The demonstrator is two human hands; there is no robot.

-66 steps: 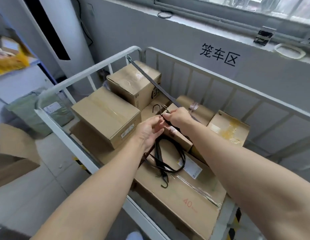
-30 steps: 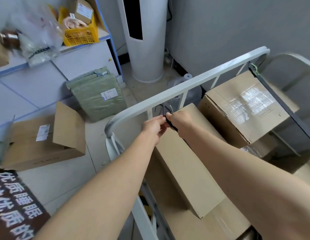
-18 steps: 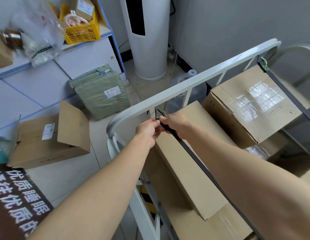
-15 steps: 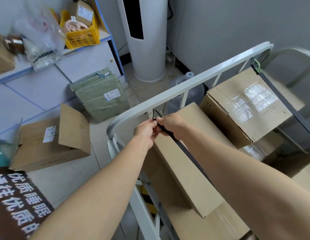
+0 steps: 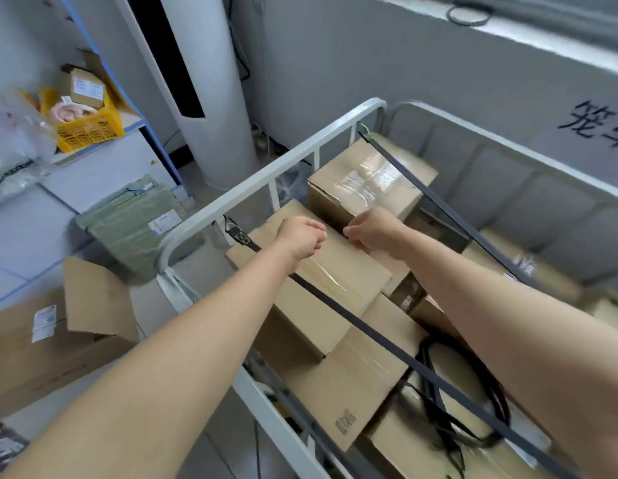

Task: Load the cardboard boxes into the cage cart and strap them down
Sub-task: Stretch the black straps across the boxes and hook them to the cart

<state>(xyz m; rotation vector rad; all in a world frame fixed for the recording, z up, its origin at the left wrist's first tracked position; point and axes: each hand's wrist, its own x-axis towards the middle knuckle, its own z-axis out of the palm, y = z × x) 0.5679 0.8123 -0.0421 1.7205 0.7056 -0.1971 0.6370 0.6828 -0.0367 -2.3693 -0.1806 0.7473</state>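
On the floor off your cart's left side lie an open cardboard box and a green wrapped parcel. A black strap is hooked to the left rail of the cage cart. It runs taut and diagonally over the long cardboard box beside that rail, passing under your left forearm. Your left hand is curled into a fist above that box, with nothing showing in it. Your right hand, just beside it, is curled too; I cannot tell whether it pinches anything. A taped box sits in the cart's far-left corner, and a second strap crosses it from that corner. Loose black straps lie coiled on the boxes near the right edge.
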